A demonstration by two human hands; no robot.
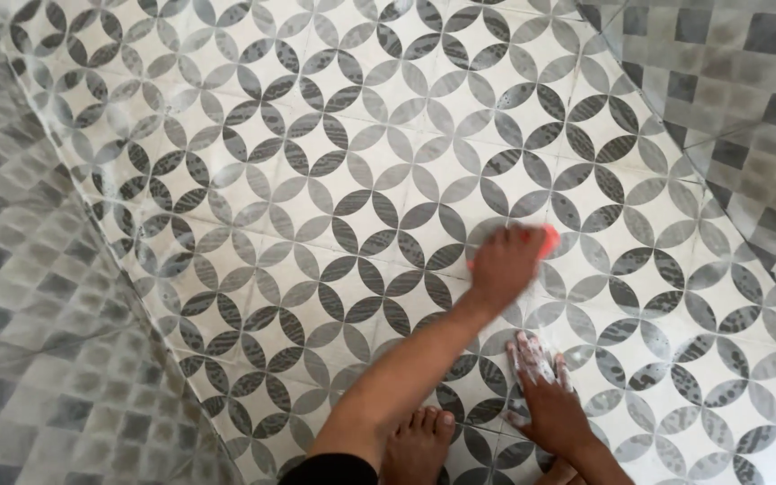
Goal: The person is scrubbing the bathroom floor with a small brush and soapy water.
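Seen from above, a person crouches over a patterned tile floor [316, 180] of interlocking grey and white petal circles; the left hand [503, 266], at the end of an arm reaching in from the lower middle, is curled shut over a small orange-red scrubbing pad [549, 240], pressing it flat against the floor; only a rounded edge of the pad shows, poking out past the knuckles on the far right side of the hand, and it looks blurred; the rest is hidden under the palm. Just below and slightly right of that hand, the right hand [545, 395] lies open, palm down, fingers spread and pointing away from the body, resting on the tiles; white soapy foam coats its fingers. To the left of the right hand, beneath the left forearm, a bare foot [418, 445] stands on the floor, toes forward. Walls of grey checked tiles [38, 359] rise at the left and the upper right.
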